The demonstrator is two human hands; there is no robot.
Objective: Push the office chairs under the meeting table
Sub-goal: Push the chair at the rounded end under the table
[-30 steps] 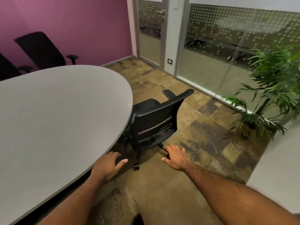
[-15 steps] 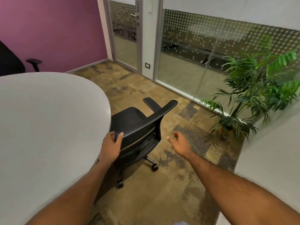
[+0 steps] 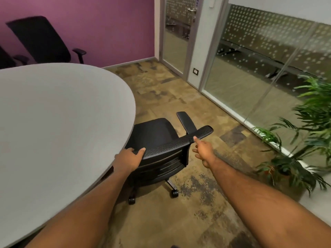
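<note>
A black mesh office chair [image 3: 161, 140] stands at the rounded end of the grey meeting table [image 3: 53, 126], its seat partly under the table edge and its backrest toward me. My left hand [image 3: 128, 159] grips the left end of the backrest's top edge. My right hand [image 3: 203, 152] hovers at the right part of the backrest, fingers apart, one fingertip touching the top edge. The chair's castors rest on the carpet below. Another black office chair [image 3: 44, 42] stands at the table's far side against the purple wall.
A potted palm [image 3: 304, 144] stands to the right by the glass wall [image 3: 268, 68]. A glass door [image 3: 176, 33] is at the back. A dark chair's edge [image 3: 5, 58] shows at far left. Patterned carpet lies between the chair and the glass.
My left hand went from the table's edge onto the chair's backrest and holds it. My right hand rose from near the floor to the backrest's top edge. The view swung left.
</note>
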